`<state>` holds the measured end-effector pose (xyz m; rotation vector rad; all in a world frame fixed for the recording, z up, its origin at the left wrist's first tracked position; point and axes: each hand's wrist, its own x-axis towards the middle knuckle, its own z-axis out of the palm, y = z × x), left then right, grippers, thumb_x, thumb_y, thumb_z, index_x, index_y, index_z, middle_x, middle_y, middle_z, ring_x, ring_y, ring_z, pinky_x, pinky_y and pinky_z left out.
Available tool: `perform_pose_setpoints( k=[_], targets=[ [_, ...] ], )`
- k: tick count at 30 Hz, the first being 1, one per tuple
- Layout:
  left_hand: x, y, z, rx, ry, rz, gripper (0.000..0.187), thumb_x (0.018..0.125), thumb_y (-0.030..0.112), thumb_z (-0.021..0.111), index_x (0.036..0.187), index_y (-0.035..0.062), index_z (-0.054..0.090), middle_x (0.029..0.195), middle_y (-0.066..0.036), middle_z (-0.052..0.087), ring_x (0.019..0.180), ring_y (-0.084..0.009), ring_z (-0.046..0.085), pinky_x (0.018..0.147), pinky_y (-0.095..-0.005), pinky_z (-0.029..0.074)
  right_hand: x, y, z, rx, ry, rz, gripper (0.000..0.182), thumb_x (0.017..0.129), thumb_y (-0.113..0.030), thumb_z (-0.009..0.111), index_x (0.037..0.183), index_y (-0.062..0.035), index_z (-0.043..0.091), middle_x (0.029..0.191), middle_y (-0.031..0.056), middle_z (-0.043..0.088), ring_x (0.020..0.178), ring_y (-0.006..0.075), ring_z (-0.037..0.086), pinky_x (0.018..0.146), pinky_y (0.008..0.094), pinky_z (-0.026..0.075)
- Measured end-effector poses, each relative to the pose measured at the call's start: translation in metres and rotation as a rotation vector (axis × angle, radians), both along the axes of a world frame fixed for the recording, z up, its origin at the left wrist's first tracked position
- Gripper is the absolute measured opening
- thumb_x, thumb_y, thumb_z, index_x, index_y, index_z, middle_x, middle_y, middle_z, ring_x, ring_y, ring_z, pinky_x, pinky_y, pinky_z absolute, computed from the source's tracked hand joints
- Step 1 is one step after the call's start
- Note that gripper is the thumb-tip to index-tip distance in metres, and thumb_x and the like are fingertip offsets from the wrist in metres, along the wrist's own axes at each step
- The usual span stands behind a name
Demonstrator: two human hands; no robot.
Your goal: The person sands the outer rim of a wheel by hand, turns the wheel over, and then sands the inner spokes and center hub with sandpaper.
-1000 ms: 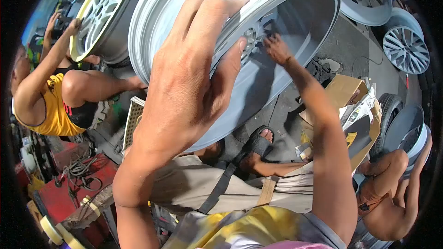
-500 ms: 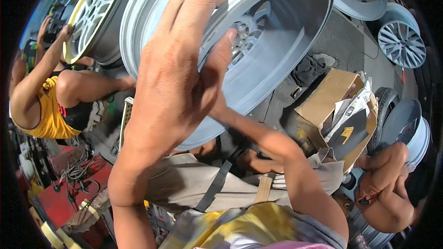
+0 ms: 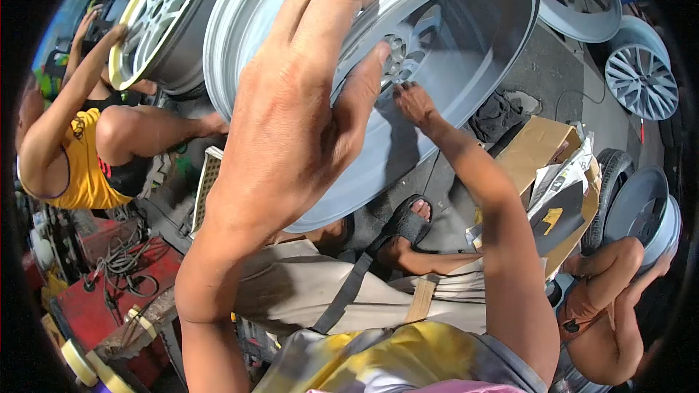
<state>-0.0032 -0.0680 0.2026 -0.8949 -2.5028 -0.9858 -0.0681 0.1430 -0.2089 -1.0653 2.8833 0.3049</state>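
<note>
A large silver-grey wheel rim stands tilted in front of me, its hollow barrel facing my way. My left hand is closed over the near lip, fingers on the outside and thumb on the inner side. Inside the barrel, my right hand is close to the hub and spokes. Its fingers are bunched together, and anything pinched in them is too small to make out.
On the left, a person in a yellow top handles a yellow-edged wheel. A cardboard box with papers stands at right, near another crouching person, a tyre and more rims. Red equipment sits lower left.
My right hand has come out from behind my left hand and now shows inside the barrel beside the hub. My left hand keeps its hold on the lip. The whole view has shifted slightly.
</note>
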Motion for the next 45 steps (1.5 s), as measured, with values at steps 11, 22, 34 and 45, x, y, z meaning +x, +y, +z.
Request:
perform_pose_setpoints(
  k=[11, 22, 34, 45],
  targets=[
    [0.004, 0.006, -0.001, -0.027, 0.054, 0.027, 0.031, 0.093, 0.005, 0.063, 0.122, -0.0020, 0.056, 0.102, -0.020, 0.064, 0.094, -0.0271, 0.064, 0.086, -0.0349, 0.050, 0.092, -0.160, 0.052, -1.414, -0.493, -0.165, 0.017, 0.078, -0.009, 0.062, 0.094, -0.0059, 0.069, 0.102, 0.0179, 0.070, 0.090, 0.0400, 0.067, 0.081, 0.0497, 0.054],
    [0.004, 0.004, -0.002, -0.048, 0.099, 0.055, 0.030, 0.093, 0.006, 0.063, 0.122, -0.0020, 0.056, 0.102, -0.019, 0.065, 0.096, -0.0281, 0.064, 0.087, -0.0357, 0.050, 0.086, -0.042, 0.066, -1.162, -0.652, -0.649, 0.018, 0.082, -0.016, 0.073, 0.092, -0.0023, 0.068, 0.091, 0.0139, 0.067, 0.078, 0.0208, 0.064, 0.070, 0.0348, 0.051],
    [0.000, 0.000, -0.007, -0.028, 0.064, 0.023, 0.031, 0.094, 0.007, 0.062, 0.123, -0.0015, 0.054, 0.104, -0.018, 0.065, 0.096, -0.0224, 0.064, 0.088, -0.0340, 0.050, 0.097, -0.096, 0.065, -0.937, -0.405, -0.277, 0.028, 0.086, -0.013, 0.066, 0.109, 0.0006, 0.060, 0.114, 0.0203, 0.062, 0.108, 0.0390, 0.060, 0.091, 0.0455, 0.051],
    [0.002, 0.005, -0.002, -0.032, 0.045, 0.000, 0.030, 0.093, 0.010, 0.061, 0.119, -0.0043, 0.054, 0.098, -0.015, 0.062, 0.090, -0.0218, 0.061, 0.087, -0.0312, 0.048, 0.123, -0.168, 0.106, -1.391, -0.417, -0.170, 0.021, 0.082, -0.002, 0.062, 0.102, -0.0029, 0.067, 0.101, 0.0199, 0.067, 0.098, 0.0395, 0.064, 0.089, 0.0478, 0.051]
  ],
)
